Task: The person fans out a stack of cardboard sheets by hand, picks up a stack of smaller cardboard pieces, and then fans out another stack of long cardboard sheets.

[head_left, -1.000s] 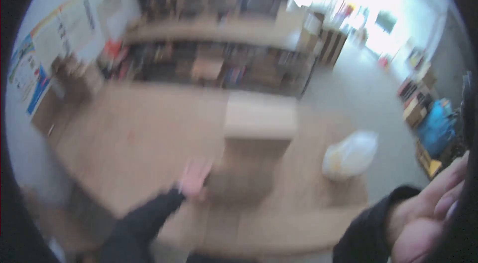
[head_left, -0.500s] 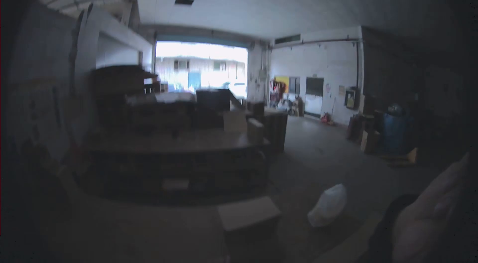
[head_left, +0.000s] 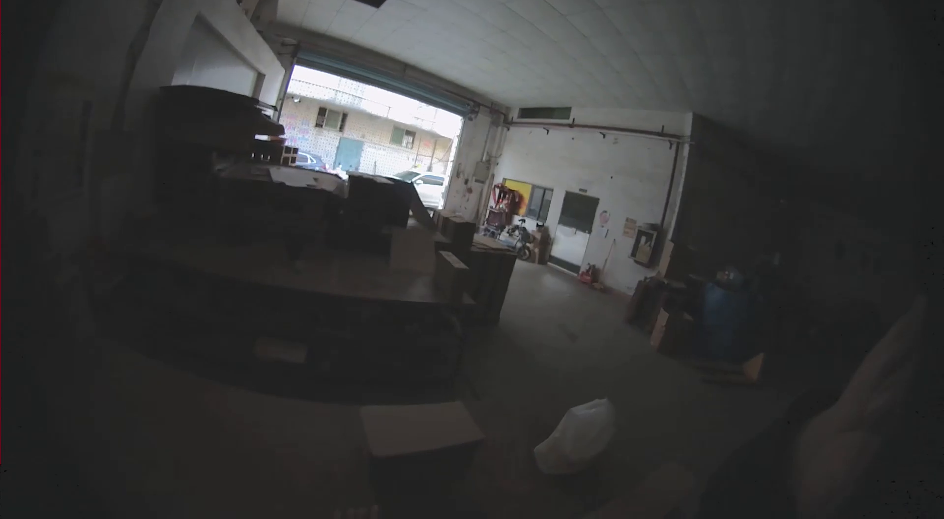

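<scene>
At the lower right edge, close to the camera, rises a pale blurred shape that looks like my right hand or forearm (head_left: 857, 421). A dark patch lies beside it. Its fingers cannot be made out, nor whether they hold anything. Small pale bumps like the fingertips of my left hand (head_left: 356, 511) just show at the bottom edge, and the rest is out of frame. Nearest to them is a cardboard box (head_left: 423, 427) with a flat, light brown top. To its right a full white plastic bag (head_left: 575, 436) rests on the floor.
A long dark workbench (head_left: 295, 275) with boxes and papers spans the left. Behind it is a large open doorway (head_left: 379, 131) with a white car outside. A blue drum (head_left: 726, 317) and cartons stand at right. A white door (head_left: 572, 232) is in the far wall.
The view has tilted and turned right, so the bench, box and white bag sit further left and lower. The picture is sharper and darker. Fingertip-like bumps now show at the bottom edge.
</scene>
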